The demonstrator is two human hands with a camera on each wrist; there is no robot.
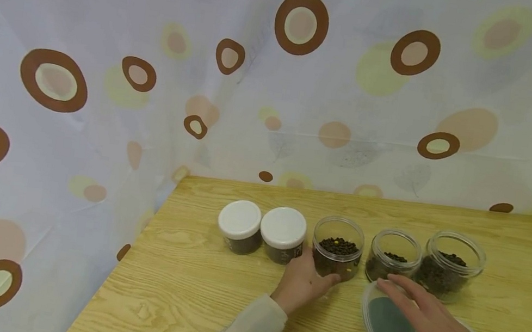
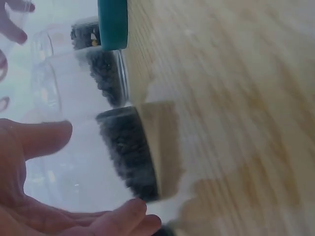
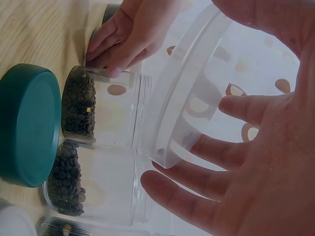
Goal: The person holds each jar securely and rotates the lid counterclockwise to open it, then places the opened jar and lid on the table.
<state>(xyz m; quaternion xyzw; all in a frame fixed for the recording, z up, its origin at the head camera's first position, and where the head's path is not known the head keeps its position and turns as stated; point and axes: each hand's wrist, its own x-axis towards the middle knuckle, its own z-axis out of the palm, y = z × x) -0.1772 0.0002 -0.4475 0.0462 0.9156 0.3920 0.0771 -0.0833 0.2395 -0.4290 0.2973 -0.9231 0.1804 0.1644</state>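
My left hand [image 1: 302, 279] holds the side of a clear, lidless jar [image 1: 335, 264], thumb on one side and fingers round the other. Dark brown pellets with a few yellow bits fill the jar's lower part. In my right hand [image 1: 439, 328] is a translucent lid [image 3: 182, 88], tilted and gripped by its edge between thumb and fingers. Behind it on the table lies a green lid [image 3: 32, 125], which shows through the translucent one in the head view. To the right stand two more lidless jars, a smaller jar [image 1: 390, 265] and a wider jar [image 1: 446, 274], both holding dark pellets.
Left of the held jar stand two jars with white lids, the outer jar [image 1: 241, 229] and the inner jar [image 1: 282, 236]. A white rounded thing [image 3: 15, 223] lies near the green lid. Behind the wooden table [image 1: 161, 263] hangs a patterned curtain [image 1: 253, 104].
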